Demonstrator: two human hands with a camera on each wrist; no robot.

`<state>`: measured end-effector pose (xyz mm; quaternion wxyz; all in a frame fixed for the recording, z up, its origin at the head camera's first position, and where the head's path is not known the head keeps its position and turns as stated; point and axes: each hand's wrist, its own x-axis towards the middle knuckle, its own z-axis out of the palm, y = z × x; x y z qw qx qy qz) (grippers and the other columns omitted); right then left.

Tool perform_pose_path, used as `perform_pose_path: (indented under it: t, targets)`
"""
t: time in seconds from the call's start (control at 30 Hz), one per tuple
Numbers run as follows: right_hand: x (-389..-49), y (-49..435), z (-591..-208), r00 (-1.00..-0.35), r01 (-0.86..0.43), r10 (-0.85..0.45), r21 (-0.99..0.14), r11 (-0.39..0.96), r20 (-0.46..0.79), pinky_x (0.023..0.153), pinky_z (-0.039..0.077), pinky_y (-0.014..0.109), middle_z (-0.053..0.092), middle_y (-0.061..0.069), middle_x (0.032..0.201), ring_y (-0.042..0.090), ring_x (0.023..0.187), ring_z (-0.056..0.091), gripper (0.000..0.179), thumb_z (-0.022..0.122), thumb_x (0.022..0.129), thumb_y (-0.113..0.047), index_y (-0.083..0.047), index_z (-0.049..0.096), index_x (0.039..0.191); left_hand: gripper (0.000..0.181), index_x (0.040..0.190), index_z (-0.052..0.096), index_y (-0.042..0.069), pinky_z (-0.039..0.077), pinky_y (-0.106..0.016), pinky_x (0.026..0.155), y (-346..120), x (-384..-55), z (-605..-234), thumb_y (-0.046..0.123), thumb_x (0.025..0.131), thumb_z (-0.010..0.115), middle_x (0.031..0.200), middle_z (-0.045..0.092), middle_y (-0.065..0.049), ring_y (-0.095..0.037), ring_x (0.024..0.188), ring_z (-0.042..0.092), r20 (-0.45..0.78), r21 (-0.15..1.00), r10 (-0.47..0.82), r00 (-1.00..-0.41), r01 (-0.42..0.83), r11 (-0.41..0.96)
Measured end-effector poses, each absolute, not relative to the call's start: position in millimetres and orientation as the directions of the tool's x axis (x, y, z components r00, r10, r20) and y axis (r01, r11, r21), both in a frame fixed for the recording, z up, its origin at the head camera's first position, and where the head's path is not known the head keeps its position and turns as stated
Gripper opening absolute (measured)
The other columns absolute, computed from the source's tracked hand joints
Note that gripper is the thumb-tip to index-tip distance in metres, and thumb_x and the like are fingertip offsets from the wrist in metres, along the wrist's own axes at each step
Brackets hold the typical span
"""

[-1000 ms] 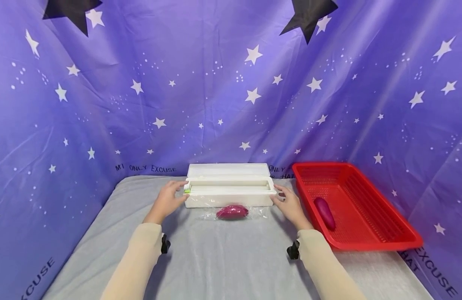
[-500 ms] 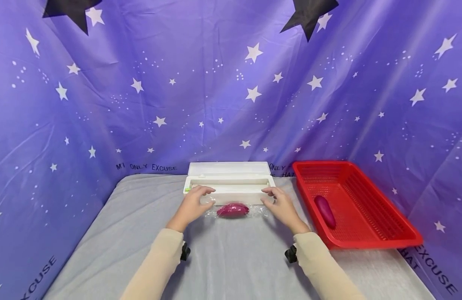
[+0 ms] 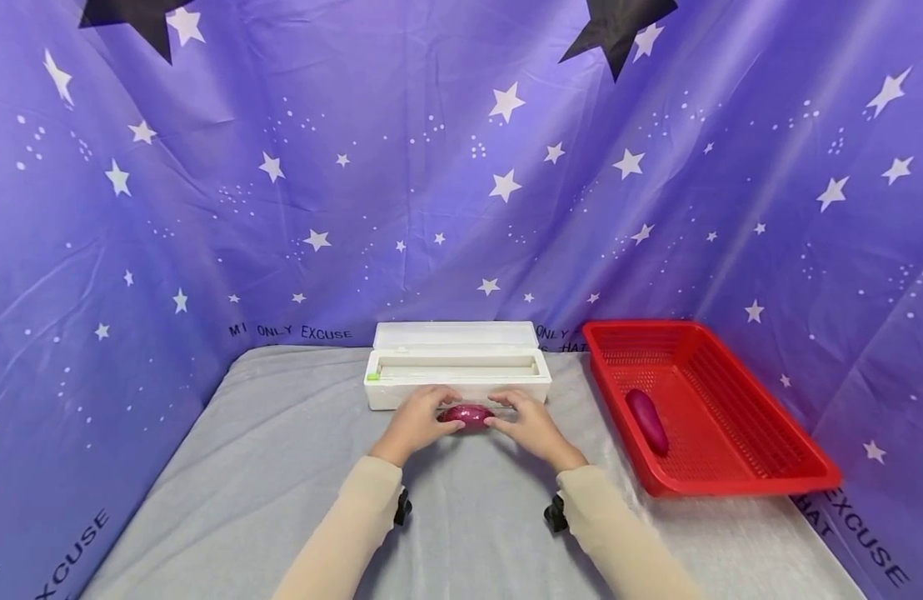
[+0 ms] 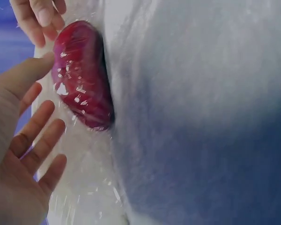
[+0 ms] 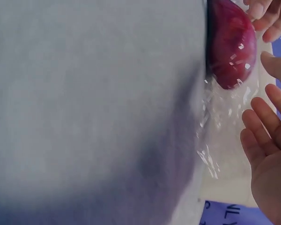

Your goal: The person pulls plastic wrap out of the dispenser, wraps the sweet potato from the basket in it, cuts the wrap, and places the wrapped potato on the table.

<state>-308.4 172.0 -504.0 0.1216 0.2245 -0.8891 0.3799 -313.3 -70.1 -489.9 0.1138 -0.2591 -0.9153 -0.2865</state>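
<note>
A purple-red oblong vegetable [image 3: 467, 414], like a sweet potato, lies under clear cling film [image 5: 220, 112] at the front of a white cling film dispenser [image 3: 386, 395], whose lid is up. My left hand [image 3: 419, 423] is at the vegetable's left end, its thumb tip right at the vegetable's side in the left wrist view, the other fingers spread and relaxed. At the opposite end is my right hand [image 3: 532, 427]; in the right wrist view its fingers are loosely extended over the film, with none curled round the vegetable. Shiny wrinkles mark the film on both sides.
To the right stands a red plastic basket [image 3: 731, 417] with another purple-red vegetable [image 3: 647, 422] inside. A grey cloth [image 3: 281, 467] covers the table. Behind it hangs a purple curtain [image 3: 431, 167] with white stars.
Both hands have left the dispenser's ends and moved inward and slightly toward me, to the two ends of the wrapped vegetable. Dispenser and basket stay in place.
</note>
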Motion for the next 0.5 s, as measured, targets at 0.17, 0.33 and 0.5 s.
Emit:
perform_pose_path:
  t: [0.17, 0.33, 0.5]
  targets:
    - [-311, 165, -513, -0.867, -0.497, -0.318, -0.617, 0.61, 0.384, 0.094, 0.05, 0.045, 0.068, 0.01, 0.116, 0.028, 0.108, 0.063, 0.043, 0.085, 0.081, -0.017, -0.004, 0.069, 0.118, 0.043, 0.115, 0.069, 0.014, 0.05, -0.04, 0.091, -67, -312, -496, 0.032, 0.08, 0.087, 0.108, 0.07, -0.002, -0.02, 0.103, 0.063, 0.33, 0.465, 0.37, -0.868, 0.491, 0.737]
    - [-312, 160, -517, -0.866, -0.498, -0.306, -0.621, 0.605, 0.396, 0.086, 0.053, 0.043, 0.068, 0.009, 0.109, 0.027, 0.096, 0.065, 0.043, 0.086, 0.079, -0.016, -0.002, 0.069, 0.117, 0.043, 0.114, 0.071, 0.015, 0.051, -0.04, 0.087, -68, -311, -501, 0.031, 0.077, 0.088, 0.107, 0.068, -0.002, -0.019, 0.1, 0.062, 0.34, 0.463, 0.349, -0.873, 0.478, 0.746]
    - [-312, 156, -518, -0.869, -0.493, -0.302, -0.628, 0.602, 0.393, 0.083, 0.055, 0.038, 0.068, 0.007, 0.107, 0.024, 0.092, 0.066, 0.039, 0.086, 0.08, -0.014, -0.002, 0.07, 0.114, 0.043, 0.114, 0.071, 0.017, 0.052, -0.04, 0.088, -68, -310, -506, 0.03, 0.077, 0.089, 0.107, 0.068, 0.0, -0.019, 0.101, 0.062, 0.331, 0.5, 0.334, -0.883, 0.464, 0.731]
